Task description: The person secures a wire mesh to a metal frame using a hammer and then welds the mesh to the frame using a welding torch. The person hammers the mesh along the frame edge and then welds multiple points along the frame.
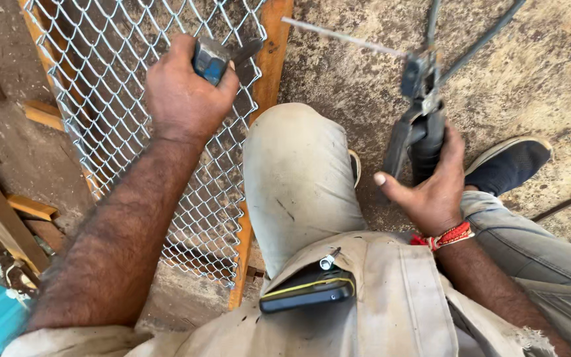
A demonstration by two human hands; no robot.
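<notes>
My left hand (183, 92) is closed around a blue-handled tool (211, 59) and rests against a chain-link wire mesh (110, 99) set in an orange metal frame (269, 59). My right hand (431, 185) grips the black handle of a welding electrode holder (421, 125); a thin grey rod (342, 36) sticks out of its jaws to the left, its tip near the frame's right bar. A red thread band circles my right wrist. My bent knee in pale trousers is between the two hands.
A dark phone (308, 291) and a pen poke from my shirt pocket. My dark shoe (513, 162) rests on the rough concrete floor (530, 73). Black cables (477, 43) run up from the holder. Wooden and metal strips (31, 206) lie at the left.
</notes>
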